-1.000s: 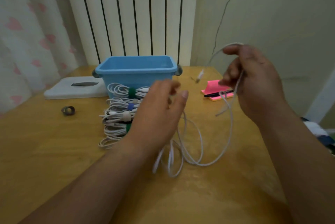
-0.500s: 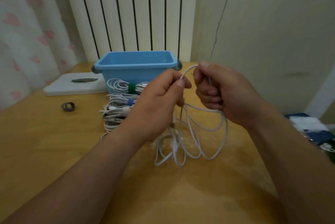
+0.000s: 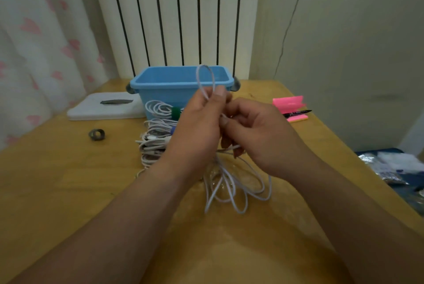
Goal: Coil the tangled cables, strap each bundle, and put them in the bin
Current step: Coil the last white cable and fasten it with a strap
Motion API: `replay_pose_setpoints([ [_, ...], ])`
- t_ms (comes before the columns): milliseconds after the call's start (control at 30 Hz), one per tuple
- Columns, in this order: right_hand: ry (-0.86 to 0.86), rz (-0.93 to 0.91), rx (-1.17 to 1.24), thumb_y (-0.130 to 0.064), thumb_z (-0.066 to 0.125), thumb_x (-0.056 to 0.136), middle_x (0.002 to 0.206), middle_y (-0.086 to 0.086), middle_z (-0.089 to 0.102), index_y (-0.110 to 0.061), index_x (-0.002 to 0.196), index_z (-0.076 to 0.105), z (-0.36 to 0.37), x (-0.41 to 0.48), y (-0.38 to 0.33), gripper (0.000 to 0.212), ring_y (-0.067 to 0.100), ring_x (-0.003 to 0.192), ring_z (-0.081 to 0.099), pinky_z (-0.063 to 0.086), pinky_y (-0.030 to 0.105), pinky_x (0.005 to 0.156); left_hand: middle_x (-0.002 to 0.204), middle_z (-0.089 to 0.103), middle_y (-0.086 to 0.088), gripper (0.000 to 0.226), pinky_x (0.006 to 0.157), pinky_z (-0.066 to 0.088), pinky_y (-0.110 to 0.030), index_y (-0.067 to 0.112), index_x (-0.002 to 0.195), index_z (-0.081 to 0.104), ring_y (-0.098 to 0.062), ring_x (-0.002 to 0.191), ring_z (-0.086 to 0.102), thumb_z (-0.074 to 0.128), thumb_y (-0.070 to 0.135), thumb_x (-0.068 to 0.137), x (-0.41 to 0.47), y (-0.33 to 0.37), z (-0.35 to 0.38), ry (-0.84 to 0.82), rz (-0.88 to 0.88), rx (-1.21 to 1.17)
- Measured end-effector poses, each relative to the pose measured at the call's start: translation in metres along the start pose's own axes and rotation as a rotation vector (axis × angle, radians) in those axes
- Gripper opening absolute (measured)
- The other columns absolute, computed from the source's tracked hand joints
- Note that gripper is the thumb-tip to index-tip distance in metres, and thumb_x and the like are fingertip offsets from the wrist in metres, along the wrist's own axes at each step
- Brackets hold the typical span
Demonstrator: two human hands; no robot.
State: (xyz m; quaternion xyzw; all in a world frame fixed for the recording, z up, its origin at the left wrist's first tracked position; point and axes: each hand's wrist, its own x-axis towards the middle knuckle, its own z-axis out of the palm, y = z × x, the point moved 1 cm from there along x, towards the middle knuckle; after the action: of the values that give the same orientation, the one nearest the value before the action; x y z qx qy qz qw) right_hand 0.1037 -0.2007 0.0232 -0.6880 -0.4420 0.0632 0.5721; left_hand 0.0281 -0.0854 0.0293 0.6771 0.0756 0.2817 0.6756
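Observation:
A loose white cable (image 3: 238, 189) hangs in loops from both hands down onto the wooden table (image 3: 57, 180). My left hand (image 3: 197, 127) pinches the cable so that a narrow loop stands up above its fingers. My right hand (image 3: 257, 132) grips the same cable just to the right, fingers curled round it. Behind the hands stands the blue bin (image 3: 179, 86). A pile of coiled white cable bundles (image 3: 156, 132) with green and blue straps lies against its front, partly hidden by my left hand.
A white flat box (image 3: 107, 107) lies left of the bin, with a small dark strap roll (image 3: 96, 134) in front of it. Pink sticky notes (image 3: 289, 104) and a black pen (image 3: 298, 112) sit at the right. A radiator and curtain stand behind. Bags lie beyond the table's right edge.
My right hand came down from its raised position and met the left hand in front of the bin. The cable is now gathered into loops, and a loop has risen above my left fingers.

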Motion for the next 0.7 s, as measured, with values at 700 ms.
replay_pose_setpoints([
  [700,0.218,0.079,-0.083,-0.02,0.076,0.095,0.077,0.002,0.075,-0.024,0.088,0.076,-0.042,0.008,0.007,0.008,0.015,0.07,0.072,0.062,0.036,0.066,0.091,0.071,0.006,0.037,0.075,0.054,-0.035,0.028,0.103,0.067,-0.005,0.083,0.064,0.048,0.059,0.104,0.007,-0.002,-0.015,-0.212,0.188,0.719],
])
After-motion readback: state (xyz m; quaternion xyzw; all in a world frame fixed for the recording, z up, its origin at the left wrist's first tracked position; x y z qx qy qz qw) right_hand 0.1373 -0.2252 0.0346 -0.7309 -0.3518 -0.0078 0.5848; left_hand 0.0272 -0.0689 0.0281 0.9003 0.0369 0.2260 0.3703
